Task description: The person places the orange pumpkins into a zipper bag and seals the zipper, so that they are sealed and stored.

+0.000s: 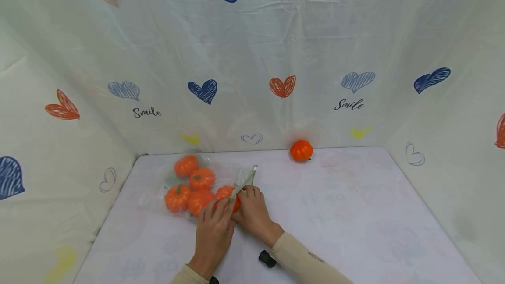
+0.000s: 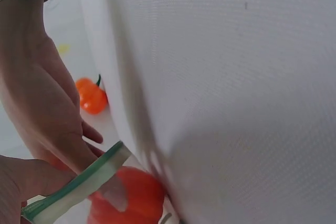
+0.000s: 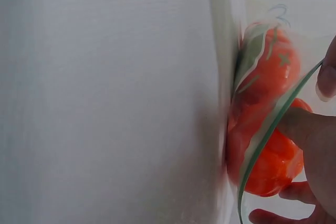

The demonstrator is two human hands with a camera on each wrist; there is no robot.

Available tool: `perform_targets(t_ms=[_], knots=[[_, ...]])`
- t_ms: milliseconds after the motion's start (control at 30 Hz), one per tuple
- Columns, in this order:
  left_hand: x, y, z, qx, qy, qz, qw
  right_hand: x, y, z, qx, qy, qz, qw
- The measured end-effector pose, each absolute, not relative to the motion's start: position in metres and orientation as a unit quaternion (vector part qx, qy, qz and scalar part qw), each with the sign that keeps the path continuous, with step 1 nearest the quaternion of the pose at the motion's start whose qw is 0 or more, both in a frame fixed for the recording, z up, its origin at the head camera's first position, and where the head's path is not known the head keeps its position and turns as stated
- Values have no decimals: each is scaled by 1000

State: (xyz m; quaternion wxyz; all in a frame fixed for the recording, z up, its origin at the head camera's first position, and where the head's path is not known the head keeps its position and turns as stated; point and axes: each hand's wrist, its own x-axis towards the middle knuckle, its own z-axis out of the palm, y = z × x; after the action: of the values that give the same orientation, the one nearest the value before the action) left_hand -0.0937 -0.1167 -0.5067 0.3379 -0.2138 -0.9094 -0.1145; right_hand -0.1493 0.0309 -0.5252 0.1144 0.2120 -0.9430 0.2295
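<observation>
A clear plastic bag [image 1: 225, 171] with a green strip along its mouth lies on the left of the table, several small orange pumpkins [image 1: 202, 179] inside it. My left hand [image 1: 215, 231] pinches the bag by the green strip [image 2: 84, 182] at the near end of the mouth. At that mouth my right hand [image 1: 254, 211] grips a small pumpkin [image 3: 275, 158], thumb on its side and fingers beneath. The strip crosses in front of this pumpkin, which sits partly within the bag. In the head view both hands hide some of it.
Another small pumpkin [image 1: 301, 150] stands by itself at the table's back edge, against the wall sheet. The white table [image 1: 355, 214] is enclosed at the back and sides by a pale sheet [image 1: 252, 47] printed with hearts.
</observation>
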Motion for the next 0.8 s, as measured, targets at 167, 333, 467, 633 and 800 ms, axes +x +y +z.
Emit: perform_targets(t_ms=[167,333,467,633,800], knots=[[-93,-117,-507,-211,-910,-114,338,-146,33,-528,197,-943,226,145],[-94,-118,-508,-211,-912,-112,334,-143,31,-529,164,-941,233,180],[-94,-117,-509,-214,-912,-110,333,-145,28,-530,162,-941,244,167],[-96,-117,-510,-217,-909,-111,338,-147,34,-526,162,-942,257,144],[-97,-118,-510,-218,-906,-110,346,-153,60,-516,135,-933,288,169]])
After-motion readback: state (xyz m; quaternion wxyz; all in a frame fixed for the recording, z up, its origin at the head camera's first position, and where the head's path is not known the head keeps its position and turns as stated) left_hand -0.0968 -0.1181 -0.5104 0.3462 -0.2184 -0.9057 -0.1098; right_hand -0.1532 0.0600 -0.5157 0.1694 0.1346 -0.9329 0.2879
